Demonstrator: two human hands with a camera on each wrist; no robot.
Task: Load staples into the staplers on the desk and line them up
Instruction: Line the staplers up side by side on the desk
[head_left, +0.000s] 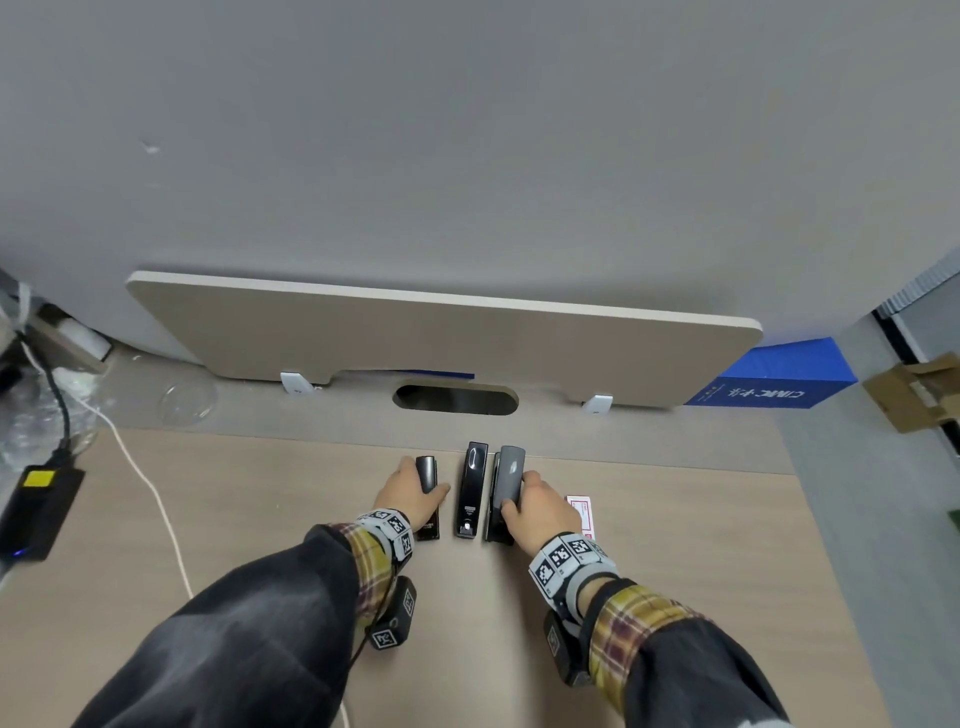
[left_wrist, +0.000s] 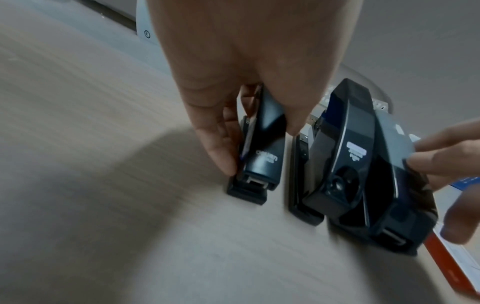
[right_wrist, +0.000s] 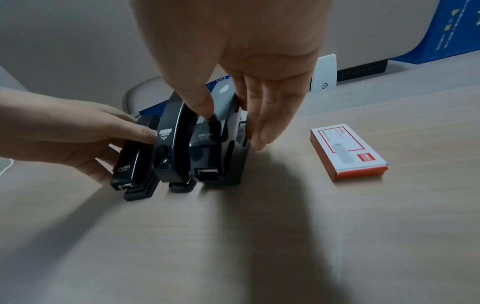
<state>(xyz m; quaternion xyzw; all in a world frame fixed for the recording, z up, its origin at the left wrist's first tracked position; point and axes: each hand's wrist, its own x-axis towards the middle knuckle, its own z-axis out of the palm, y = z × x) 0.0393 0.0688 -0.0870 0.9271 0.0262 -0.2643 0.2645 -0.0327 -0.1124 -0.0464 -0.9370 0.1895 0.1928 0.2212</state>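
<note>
lining up | my left hand (head_left: 413, 493) pinches small black plastic stapler (left_wrist: 262, 144), right hand (head_left: 540, 512) pinches grey-topped stapler (right_wrist: 218, 144), glossy black one (head_left: 471, 488) between, on wood bench (head_left: 260, 519) | nudge fronts flush, loaded I think

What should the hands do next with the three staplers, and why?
Probably slide the small stapler in the left hand closer to the middle stapler. A gap of desk shows between them, while the grey stapler in the right hand already sits right beside the middle one. Their near ends look roughly level.
</note>
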